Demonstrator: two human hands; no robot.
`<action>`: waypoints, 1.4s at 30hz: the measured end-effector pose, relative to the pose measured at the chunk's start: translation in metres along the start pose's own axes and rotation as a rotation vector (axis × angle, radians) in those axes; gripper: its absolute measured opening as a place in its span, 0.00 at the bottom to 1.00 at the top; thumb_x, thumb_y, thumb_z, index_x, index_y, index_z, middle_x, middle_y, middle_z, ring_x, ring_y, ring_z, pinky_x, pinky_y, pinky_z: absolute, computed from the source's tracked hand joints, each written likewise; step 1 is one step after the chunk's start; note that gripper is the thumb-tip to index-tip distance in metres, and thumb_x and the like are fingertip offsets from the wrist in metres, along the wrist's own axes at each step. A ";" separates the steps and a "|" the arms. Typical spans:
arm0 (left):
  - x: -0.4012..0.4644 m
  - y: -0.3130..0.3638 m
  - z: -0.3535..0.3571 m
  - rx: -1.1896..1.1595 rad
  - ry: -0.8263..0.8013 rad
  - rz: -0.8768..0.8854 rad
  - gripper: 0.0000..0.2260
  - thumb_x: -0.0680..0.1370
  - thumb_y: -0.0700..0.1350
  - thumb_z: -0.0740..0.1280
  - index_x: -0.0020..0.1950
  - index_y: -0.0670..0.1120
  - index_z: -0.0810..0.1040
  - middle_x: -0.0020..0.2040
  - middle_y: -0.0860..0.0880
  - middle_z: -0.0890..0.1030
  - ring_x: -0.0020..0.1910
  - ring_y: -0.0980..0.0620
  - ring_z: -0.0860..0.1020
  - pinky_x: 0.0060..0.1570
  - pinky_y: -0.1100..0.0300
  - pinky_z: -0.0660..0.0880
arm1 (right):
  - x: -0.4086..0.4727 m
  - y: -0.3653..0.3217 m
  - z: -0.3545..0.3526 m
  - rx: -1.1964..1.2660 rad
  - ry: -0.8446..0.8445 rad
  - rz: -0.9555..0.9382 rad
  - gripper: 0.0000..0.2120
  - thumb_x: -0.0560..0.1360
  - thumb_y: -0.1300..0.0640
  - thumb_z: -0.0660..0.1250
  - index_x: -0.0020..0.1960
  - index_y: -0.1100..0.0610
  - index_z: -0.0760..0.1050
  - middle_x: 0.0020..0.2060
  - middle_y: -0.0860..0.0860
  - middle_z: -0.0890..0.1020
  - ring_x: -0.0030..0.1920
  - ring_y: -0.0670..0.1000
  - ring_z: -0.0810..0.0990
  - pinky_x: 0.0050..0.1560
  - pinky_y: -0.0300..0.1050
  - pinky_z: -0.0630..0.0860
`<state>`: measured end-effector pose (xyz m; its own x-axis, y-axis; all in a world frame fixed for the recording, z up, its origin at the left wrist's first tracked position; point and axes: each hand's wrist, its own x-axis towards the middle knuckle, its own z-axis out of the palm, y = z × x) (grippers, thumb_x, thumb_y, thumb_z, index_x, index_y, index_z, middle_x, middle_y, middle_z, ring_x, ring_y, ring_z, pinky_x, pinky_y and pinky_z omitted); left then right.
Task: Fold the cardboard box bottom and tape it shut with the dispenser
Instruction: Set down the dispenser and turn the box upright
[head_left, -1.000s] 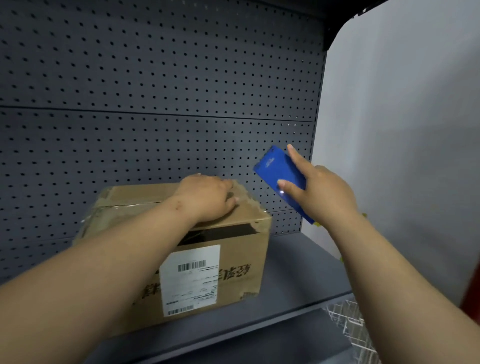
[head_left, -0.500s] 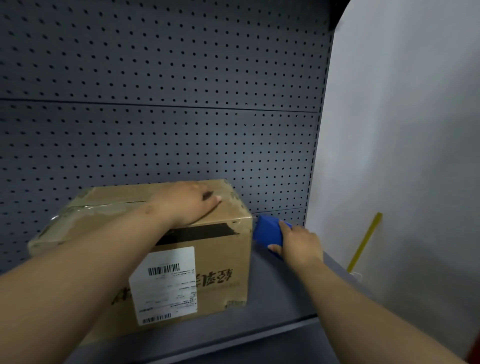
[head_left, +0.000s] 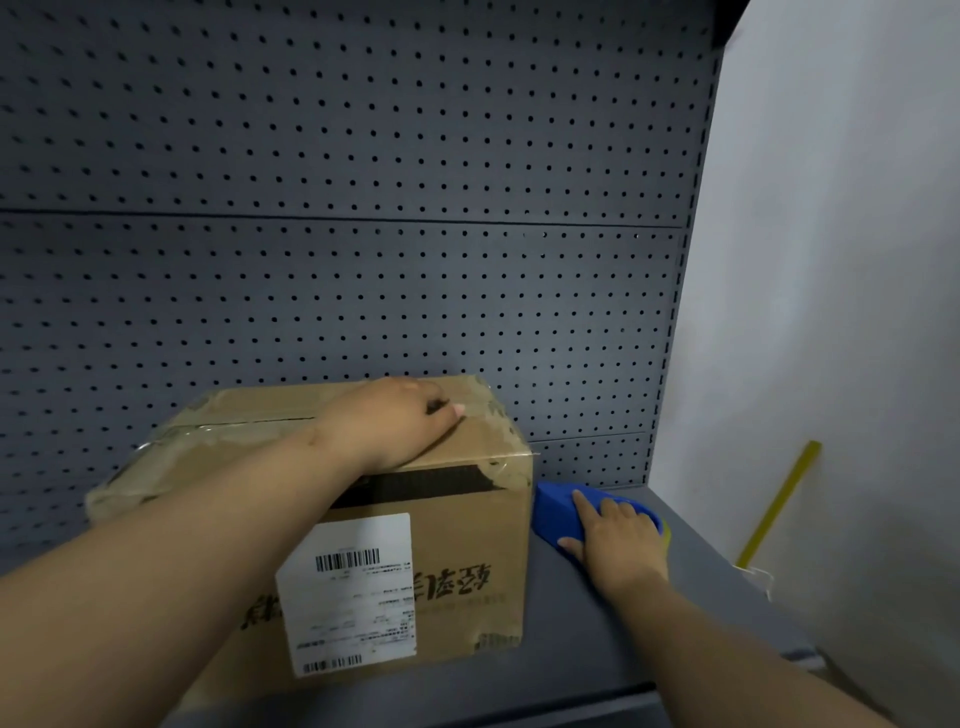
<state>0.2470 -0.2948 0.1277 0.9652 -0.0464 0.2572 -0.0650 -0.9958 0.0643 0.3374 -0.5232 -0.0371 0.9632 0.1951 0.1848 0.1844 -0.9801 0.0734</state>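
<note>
A brown cardboard box (head_left: 457, 561) stands on a dark grey shelf (head_left: 649, 623), its printing and white shipping label upside down. Clear tape runs along its top face and over the right corner. My left hand (head_left: 395, 421) lies flat on that top face near the right end, fingers curled loosely. The blue tape dispenser (head_left: 558, 512) lies on the shelf just right of the box. My right hand (head_left: 615, 543) rests on the dispenser, fingers over its top and thumb at its near edge.
A grey pegboard panel (head_left: 363, 208) backs the shelf. To the right is a pale wall (head_left: 841, 312), with a thin yellow stick (head_left: 779, 504) leaning against it. The shelf's front edge runs along the bottom of the view.
My right hand brought the blue dispenser down from beside the box's top to the shelf and now rests on it there. My left hand stayed on the box top.
</note>
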 end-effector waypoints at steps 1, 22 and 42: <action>0.000 0.000 0.000 -0.009 -0.003 -0.002 0.22 0.79 0.62 0.50 0.67 0.54 0.71 0.67 0.51 0.73 0.63 0.50 0.72 0.61 0.52 0.70 | 0.001 0.001 0.000 -0.004 -0.006 -0.002 0.34 0.77 0.37 0.53 0.77 0.51 0.48 0.66 0.54 0.70 0.65 0.55 0.68 0.64 0.49 0.65; -0.040 -0.128 -0.020 -0.043 -0.042 -0.651 0.25 0.82 0.55 0.50 0.74 0.42 0.59 0.74 0.40 0.62 0.71 0.41 0.63 0.70 0.48 0.60 | 0.018 -0.103 -0.177 0.827 -0.200 -0.033 0.28 0.81 0.44 0.50 0.75 0.59 0.56 0.73 0.59 0.61 0.72 0.59 0.60 0.70 0.53 0.57; -0.055 -0.128 -0.015 -0.107 0.145 -0.640 0.21 0.81 0.55 0.53 0.52 0.39 0.75 0.41 0.44 0.77 0.39 0.49 0.74 0.38 0.57 0.67 | -0.017 -0.094 -0.170 0.925 -0.075 -0.050 0.27 0.81 0.47 0.54 0.76 0.57 0.54 0.72 0.55 0.64 0.70 0.56 0.65 0.65 0.45 0.62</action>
<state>0.1985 -0.1633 0.1193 0.7784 0.5701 0.2628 0.4780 -0.8097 0.3405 0.2702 -0.4281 0.1197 0.9542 0.2665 0.1359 0.2771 -0.6166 -0.7369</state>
